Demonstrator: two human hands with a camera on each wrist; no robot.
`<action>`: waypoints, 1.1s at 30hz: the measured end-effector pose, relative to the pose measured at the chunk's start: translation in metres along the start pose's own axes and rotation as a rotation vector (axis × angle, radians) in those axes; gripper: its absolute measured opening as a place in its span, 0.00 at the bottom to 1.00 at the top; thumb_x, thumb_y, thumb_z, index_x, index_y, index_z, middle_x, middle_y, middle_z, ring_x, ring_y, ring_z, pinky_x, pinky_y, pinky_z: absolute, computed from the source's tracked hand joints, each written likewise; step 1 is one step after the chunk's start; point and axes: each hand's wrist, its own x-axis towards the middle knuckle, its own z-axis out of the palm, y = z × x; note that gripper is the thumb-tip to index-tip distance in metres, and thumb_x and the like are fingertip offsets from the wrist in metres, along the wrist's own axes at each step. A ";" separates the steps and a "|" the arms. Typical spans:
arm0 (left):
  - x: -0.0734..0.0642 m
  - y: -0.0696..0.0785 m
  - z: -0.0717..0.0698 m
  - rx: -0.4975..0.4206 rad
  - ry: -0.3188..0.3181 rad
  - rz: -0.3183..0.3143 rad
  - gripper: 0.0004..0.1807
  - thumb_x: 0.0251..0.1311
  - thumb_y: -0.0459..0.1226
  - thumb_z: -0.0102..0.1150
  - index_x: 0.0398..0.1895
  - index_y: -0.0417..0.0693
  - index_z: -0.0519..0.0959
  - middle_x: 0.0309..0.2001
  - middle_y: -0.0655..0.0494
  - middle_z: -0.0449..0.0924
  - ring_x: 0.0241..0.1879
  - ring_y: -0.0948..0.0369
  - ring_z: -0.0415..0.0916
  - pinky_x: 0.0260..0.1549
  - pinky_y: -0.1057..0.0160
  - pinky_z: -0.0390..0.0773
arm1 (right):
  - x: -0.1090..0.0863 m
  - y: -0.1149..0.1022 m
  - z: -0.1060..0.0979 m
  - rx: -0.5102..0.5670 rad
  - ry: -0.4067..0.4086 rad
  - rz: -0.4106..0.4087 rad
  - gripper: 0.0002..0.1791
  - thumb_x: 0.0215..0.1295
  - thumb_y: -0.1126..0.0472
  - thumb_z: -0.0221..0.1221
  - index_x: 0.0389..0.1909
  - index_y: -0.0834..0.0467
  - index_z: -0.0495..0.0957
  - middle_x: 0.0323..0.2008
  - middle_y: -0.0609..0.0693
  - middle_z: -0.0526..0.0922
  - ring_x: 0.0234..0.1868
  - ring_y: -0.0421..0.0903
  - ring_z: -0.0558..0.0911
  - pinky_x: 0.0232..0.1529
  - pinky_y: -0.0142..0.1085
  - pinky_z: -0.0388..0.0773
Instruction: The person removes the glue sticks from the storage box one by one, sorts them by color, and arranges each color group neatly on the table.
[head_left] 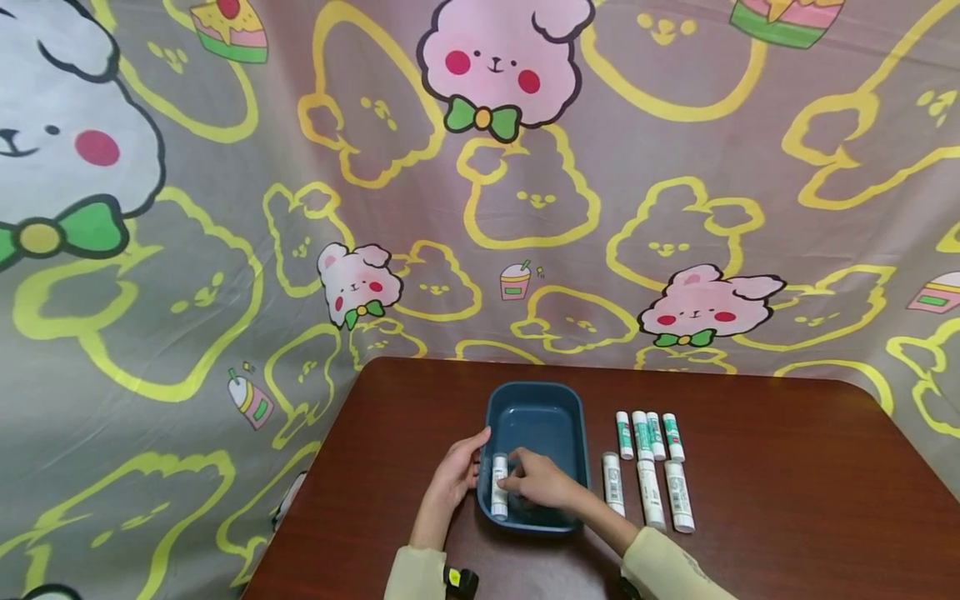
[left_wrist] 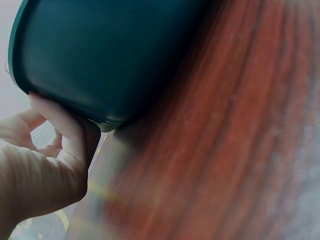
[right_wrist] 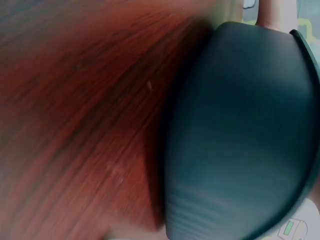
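A dark blue rectangular tray stands on the table, its inside visible from above in the head view. My left hand holds it by the left side, with fingertips at the rim. Along the tray's left inner wall lies a white glue stick, lengthwise to the tray. My right hand reaches in over the right rim and pinches this glue stick near its middle. In the left wrist view the fingers press against the tray's outer wall. The right wrist view shows mostly the outer wall, and the right hand is hidden there.
Right of the tray, three larger white glue sticks lie in a row nearest me. Behind them is a row of several smaller green-and-white glue sticks. A patterned cloth hangs behind the brown wooden table.
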 end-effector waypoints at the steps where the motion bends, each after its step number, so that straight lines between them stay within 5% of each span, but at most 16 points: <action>1: 0.000 0.000 0.000 -0.001 0.004 -0.005 0.15 0.77 0.45 0.52 0.33 0.47 0.77 0.21 0.61 0.74 0.20 0.69 0.75 0.20 0.70 0.76 | 0.001 -0.001 0.002 0.012 -0.005 0.006 0.26 0.69 0.63 0.66 0.58 0.74 0.70 0.33 0.54 0.81 0.29 0.50 0.82 0.29 0.44 0.84; 11: 0.001 -0.003 -0.005 -0.013 0.007 0.002 0.16 0.77 0.45 0.53 0.30 0.49 0.75 0.21 0.60 0.74 0.20 0.67 0.77 0.21 0.68 0.79 | 0.008 -0.005 0.013 0.098 0.040 0.026 0.24 0.69 0.66 0.64 0.57 0.77 0.68 0.32 0.57 0.80 0.29 0.47 0.83 0.31 0.44 0.86; 22: -0.003 -0.002 -0.002 0.002 0.007 0.015 0.13 0.75 0.46 0.56 0.32 0.50 0.76 0.21 0.61 0.74 0.21 0.67 0.77 0.22 0.69 0.78 | 0.013 0.005 0.026 0.332 0.050 0.043 0.22 0.63 0.75 0.62 0.52 0.80 0.63 0.31 0.60 0.80 0.28 0.46 0.82 0.34 0.45 0.87; 33: -0.001 -0.001 0.001 0.024 0.008 0.013 0.14 0.78 0.45 0.52 0.33 0.51 0.76 0.21 0.62 0.73 0.21 0.67 0.77 0.19 0.71 0.75 | 0.014 0.003 0.017 0.431 0.076 0.083 0.31 0.61 0.75 0.64 0.61 0.79 0.59 0.38 0.62 0.78 0.30 0.48 0.82 0.34 0.44 0.87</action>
